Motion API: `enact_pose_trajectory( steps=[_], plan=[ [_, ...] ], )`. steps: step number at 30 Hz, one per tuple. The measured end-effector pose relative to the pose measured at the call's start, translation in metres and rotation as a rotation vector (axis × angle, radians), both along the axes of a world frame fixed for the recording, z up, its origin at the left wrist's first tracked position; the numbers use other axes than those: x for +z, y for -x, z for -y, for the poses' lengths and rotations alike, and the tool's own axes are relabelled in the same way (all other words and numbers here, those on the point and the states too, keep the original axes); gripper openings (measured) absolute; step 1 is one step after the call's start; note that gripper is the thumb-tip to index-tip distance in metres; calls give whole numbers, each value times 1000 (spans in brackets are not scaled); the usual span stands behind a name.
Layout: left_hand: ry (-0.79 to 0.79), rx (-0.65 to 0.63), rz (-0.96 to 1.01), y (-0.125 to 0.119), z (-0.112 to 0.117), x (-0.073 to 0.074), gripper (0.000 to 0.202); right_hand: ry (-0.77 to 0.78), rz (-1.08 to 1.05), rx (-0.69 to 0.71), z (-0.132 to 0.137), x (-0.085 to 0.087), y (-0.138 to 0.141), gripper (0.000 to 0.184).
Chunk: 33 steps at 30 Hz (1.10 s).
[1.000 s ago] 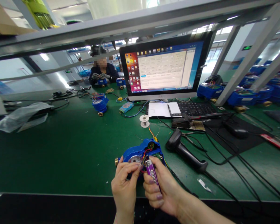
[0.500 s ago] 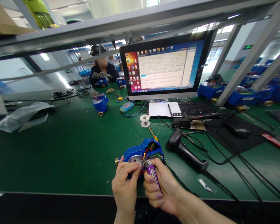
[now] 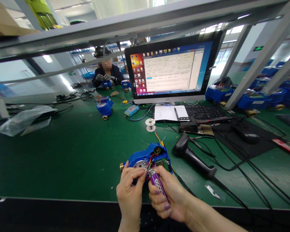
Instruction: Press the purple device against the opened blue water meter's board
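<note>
The person's left hand (image 3: 130, 190) is pinching thin, multicoloured, plastic-coated wires (image 3: 150, 158), its grip together at the thumb and forefinger. The right hand (image 3: 168, 193) is curling around a slim purple lighter (image 3: 158, 183) with a silvery metal top and pale lettering, its grip clamped on the body and the thumb resting near the top. The lighter is leaning toward the left fingertips, its top sitting just beside the wires; whether it is touching them, I cannot tell. The wires are running out of a blue, rounded, open plastic meter housing (image 3: 135, 157), which is lying on the flat green table (image 3: 74, 161) just beyond the hands. A cylindrical brass fitting (image 3: 121, 166) is projecting from its left side, and a green, rectangular circuit board (image 3: 162, 163) is sitting in its right part. To the right of the housing, a black, pistol-shaped plastic barcode scanner (image 3: 194, 158) is lying near it. Behind the housing, a white, flanged spool (image 3: 150, 122) of silvery wire is standing upright. Farther back, a black-framed, rectangular monitor (image 3: 169, 71) is displaying a pale window. Across the table, a co-worker (image 3: 108, 75) in dark clothing and grey gloves is touching another blue meter (image 3: 106, 84)
</note>
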<state>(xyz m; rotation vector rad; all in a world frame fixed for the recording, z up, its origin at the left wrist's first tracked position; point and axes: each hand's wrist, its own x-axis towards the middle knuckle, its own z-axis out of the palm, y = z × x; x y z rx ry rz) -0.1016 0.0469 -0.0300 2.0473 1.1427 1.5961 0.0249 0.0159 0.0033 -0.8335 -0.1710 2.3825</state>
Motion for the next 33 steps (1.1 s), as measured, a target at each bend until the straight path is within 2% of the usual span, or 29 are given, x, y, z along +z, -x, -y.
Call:
enact_pose_trajectory(
  steps=[5, 7, 10, 14, 16, 18, 23, 29, 33],
  plan=[
    [34, 3, -5, 0, 1, 1, 4, 2, 86, 23, 7, 3, 0, 65],
    [53, 12, -14, 0, 2, 1, 5, -92, 184, 2, 15, 9, -4, 67],
    [68, 7, -27, 0, 1, 3, 6, -466, 478, -139, 21, 21, -21, 59],
    [57, 20, -63, 0, -2, 6, 9, -1046, 1182, -411, 5, 31, -52, 29],
    [42, 15, -90, -2, -3, 8, 7, -1259, 1360, -434, -9, 30, -61, 10],
    [41, -4, -101, -3, -3, 10, 4, -1398, 1376, -374, -22, 25, -65, 13],
    [95, -12, -117, -4, -4, 13, 3, -1535, 1366, -180, -35, 22, -59, 30],
    [38, -13, -147, -5, -5, 8, 11, -1554, 1413, -98, -40, 19, -55, 22],
    [-88, 70, -141, -8, -15, -2, 27, -1561, 1401, -58, -48, 10, -57, 23]
  ],
)
